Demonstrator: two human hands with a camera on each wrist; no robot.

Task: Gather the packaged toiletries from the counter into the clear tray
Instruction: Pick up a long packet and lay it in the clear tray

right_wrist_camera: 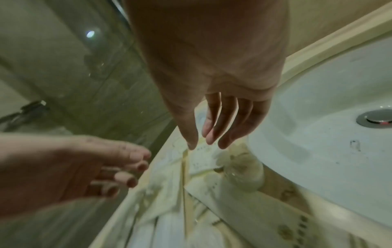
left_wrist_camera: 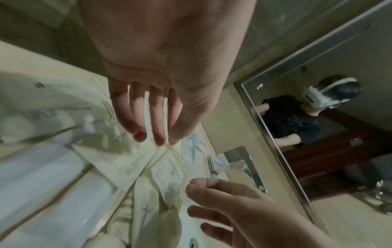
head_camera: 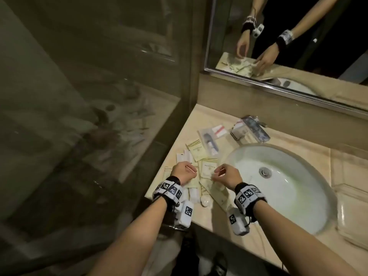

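Observation:
Several packaged toiletries lie scattered on the beige counter [head_camera: 201, 118] left of the sink. Among them are cream paper packets [head_camera: 208, 168], a clear bag with a small tube [head_camera: 210, 142], a red and white packet [head_camera: 219, 130], white sachets [head_camera: 185, 156] and a round wrapped soap [head_camera: 206, 201]. My left hand [head_camera: 185, 173] hovers over the left packets, fingers relaxed and holding nothing [left_wrist_camera: 157, 139]. My right hand [head_camera: 225, 175] hangs just beside it over a cream packet, also holding nothing [right_wrist_camera: 207, 144]. A clear tray [head_camera: 354, 220] sits on the counter to the right of the sink.
The white oval sink [head_camera: 278, 186] separates the packets from the tray. A chrome faucet [head_camera: 254, 129] stands behind it, below the mirror [head_camera: 288, 36]. A glass shower wall [head_camera: 99, 96] bounds the counter on the left. The counter's front edge lies under my wrists.

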